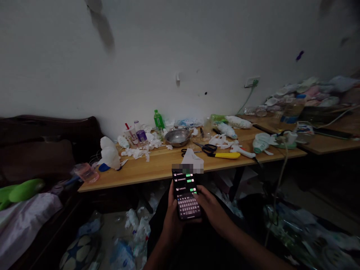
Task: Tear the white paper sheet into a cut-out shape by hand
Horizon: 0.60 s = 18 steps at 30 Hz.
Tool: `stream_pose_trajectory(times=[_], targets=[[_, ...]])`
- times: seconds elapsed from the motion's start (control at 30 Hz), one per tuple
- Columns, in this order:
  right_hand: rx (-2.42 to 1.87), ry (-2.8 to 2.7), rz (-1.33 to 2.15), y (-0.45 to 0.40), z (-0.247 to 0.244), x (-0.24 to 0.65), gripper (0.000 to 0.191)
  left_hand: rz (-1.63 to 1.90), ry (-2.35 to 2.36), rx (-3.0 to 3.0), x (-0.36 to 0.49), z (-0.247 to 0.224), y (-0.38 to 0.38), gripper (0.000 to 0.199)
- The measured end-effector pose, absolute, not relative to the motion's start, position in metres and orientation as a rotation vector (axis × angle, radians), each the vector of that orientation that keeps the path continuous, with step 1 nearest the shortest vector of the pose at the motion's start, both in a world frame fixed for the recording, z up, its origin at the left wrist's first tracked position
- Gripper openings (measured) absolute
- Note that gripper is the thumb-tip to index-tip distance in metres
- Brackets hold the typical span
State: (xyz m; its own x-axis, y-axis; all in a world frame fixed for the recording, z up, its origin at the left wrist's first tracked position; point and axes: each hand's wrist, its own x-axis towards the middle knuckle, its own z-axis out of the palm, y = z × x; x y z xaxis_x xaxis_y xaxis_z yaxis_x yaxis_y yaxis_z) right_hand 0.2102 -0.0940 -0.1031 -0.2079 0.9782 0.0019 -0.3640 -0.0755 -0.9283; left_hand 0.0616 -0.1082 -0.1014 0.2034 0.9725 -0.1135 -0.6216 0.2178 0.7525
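A smartphone point(188, 206) is upright above my lap, its lit screen showing a chat list over an on-screen keyboard. My left hand point(172, 216) is closed around its left edge and lower back. My right hand point(211, 208) grips the right side, with the thumb at the screen just above the keys. The fingers behind the phone are hidden. Just beyond its top edge, a white tissue point(194, 157) lies at the table's front. Scissors point(207, 148) and a yellow-handled tool point(227, 155) rest on the wooden table point(135, 170) behind it.
Crumpled tissues surround a metal bowl point(177, 137), a green bottle point(158, 119) and a paper cup point(131, 135). A white hair-dryer-like handle point(243, 151) trails a cord at right. A ball point(78, 252) and plastic litter lie on the floor. A dark bed frame point(53, 142) stands left.
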Motion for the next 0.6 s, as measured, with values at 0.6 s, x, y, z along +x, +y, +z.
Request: stream_pose_trajectory(times=[0.6], targets=[[-0.710,-1.092,1.591,-0.0940,-0.1113,0.2102,0.059,1.223,0.656,0.652,0.0589,-0.1046,-0.1054,0.101]])
